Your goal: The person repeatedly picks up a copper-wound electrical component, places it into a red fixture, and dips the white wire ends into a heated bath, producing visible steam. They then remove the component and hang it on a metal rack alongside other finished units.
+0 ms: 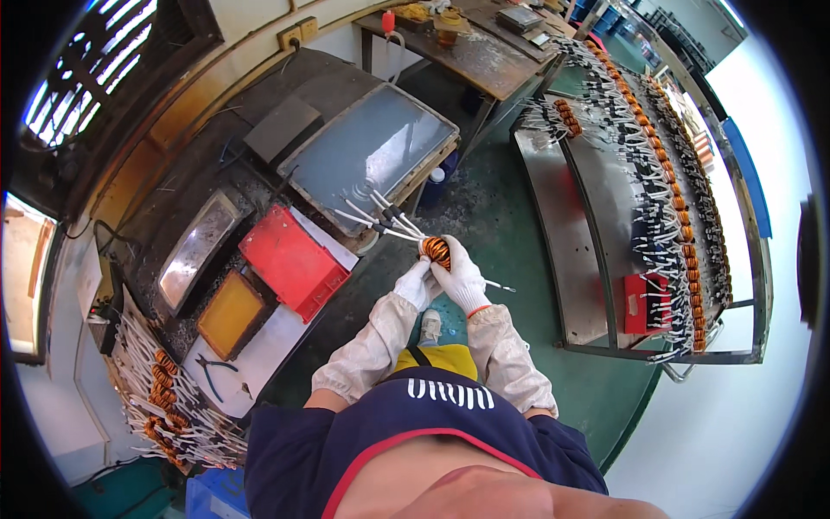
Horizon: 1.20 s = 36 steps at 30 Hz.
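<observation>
Both my hands wear white gloves and meet in front of my body. Between them is a copper-wire coil [437, 252], ring-shaped, with long white-sleeved leads [391, 227] that carry black bands. My right hand [461, 275] wraps round the coil's right side. My left hand [417, 284] is closed at its lower left, fingers touching it. Most leads stretch up and left, their tips over the near corner of a wide rectangular pan [380, 147] with a grey, partly shiny surface. One lead pokes out right, below my right hand. My fingertips are partly hidden.
On the left bench are a red bin [294, 259], a yellow block in a dark tray [231, 315], a shiny-topped tray [199, 249] and pliers [213, 375]. Several coils [164, 389] lie at lower left. A metal rack [588, 285] of coils stands right; a wooden table [467, 60] stands behind.
</observation>
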Motion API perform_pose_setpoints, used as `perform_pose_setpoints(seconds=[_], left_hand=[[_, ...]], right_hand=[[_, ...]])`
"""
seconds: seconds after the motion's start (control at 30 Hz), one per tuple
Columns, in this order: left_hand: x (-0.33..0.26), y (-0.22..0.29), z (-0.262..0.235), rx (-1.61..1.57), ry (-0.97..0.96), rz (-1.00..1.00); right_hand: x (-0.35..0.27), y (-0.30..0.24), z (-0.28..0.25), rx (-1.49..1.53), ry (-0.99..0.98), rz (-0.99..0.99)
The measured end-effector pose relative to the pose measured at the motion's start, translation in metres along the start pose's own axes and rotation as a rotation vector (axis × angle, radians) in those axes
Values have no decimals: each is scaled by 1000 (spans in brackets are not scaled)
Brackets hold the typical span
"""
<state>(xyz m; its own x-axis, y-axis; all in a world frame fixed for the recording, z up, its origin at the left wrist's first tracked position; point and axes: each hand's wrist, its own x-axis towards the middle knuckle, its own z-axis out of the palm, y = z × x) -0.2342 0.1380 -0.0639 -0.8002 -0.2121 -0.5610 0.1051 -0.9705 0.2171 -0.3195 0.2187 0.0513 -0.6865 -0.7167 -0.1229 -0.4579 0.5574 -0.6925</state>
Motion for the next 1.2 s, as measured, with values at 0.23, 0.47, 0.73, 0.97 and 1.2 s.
perform_pose_setpoints(seconds=[0.23,0.47,0.73,0.97,1.2], left_hand=[[12,7,5,12,43,49],[33,3,51,168,-28,94],[101,-29,112,905,-64,214],[101,-67,216,1827,-230,963],[173,-76,259,2362,-573,1258]], right_hand=[[22,2,-4,17,-47,13],[37,30,-41,121,20,12],[46,95,-119,215,247,48],[50,166,-168,156,392,147],[75,196,-180,112,345,365]])
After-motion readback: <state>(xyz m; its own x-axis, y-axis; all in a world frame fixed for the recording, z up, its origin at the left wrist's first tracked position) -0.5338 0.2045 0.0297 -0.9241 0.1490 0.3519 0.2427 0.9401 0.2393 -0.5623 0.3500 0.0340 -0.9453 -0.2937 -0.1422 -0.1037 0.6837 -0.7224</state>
